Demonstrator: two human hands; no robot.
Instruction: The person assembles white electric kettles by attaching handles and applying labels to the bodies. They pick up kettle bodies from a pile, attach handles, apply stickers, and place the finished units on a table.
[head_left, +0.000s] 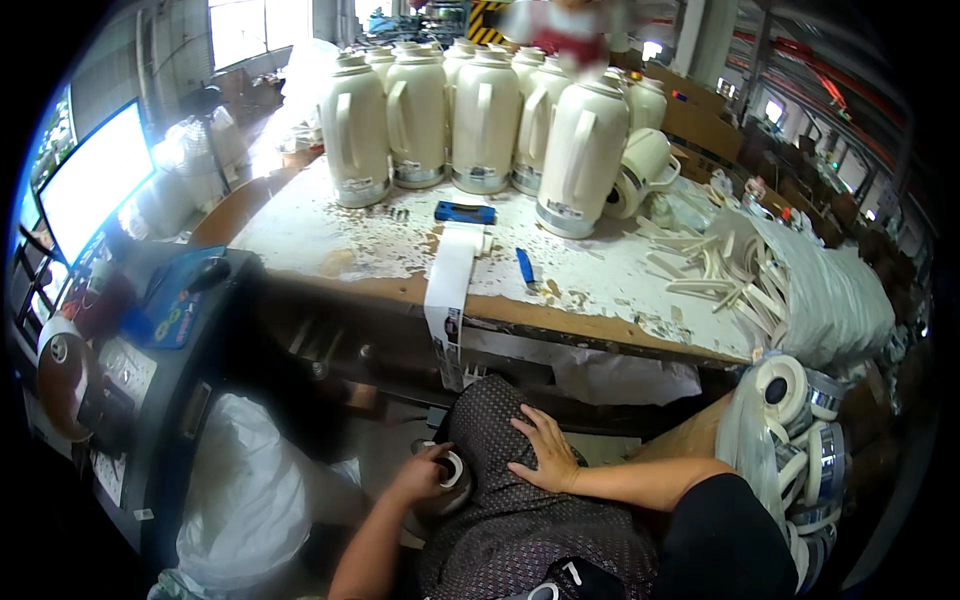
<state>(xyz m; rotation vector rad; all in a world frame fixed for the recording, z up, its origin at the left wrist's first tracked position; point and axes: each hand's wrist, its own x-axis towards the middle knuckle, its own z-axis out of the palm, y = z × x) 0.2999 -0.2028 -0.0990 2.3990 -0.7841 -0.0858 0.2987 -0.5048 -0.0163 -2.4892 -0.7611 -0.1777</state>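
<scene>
White and round, a small part [452, 470] sits low by my knee, well below the table [600, 290]. My left hand [425, 472] curls around it, and the fingers look pressed on its rim. I think it is a roll or a cap, but I cannot tell which. My right hand [545, 452] lies flat on my dark trousers [520, 520], fingers spread, holding nothing.

I think the part could slip, because only one hand has it and it hangs over the floor. It could roll under the table and get lost. A long white strip [448, 300] hangs off the table edge just above. If I lift my hand fast, I may snag it and pull it down. Tall white jugs [480, 120] stand far back, safe.
</scene>
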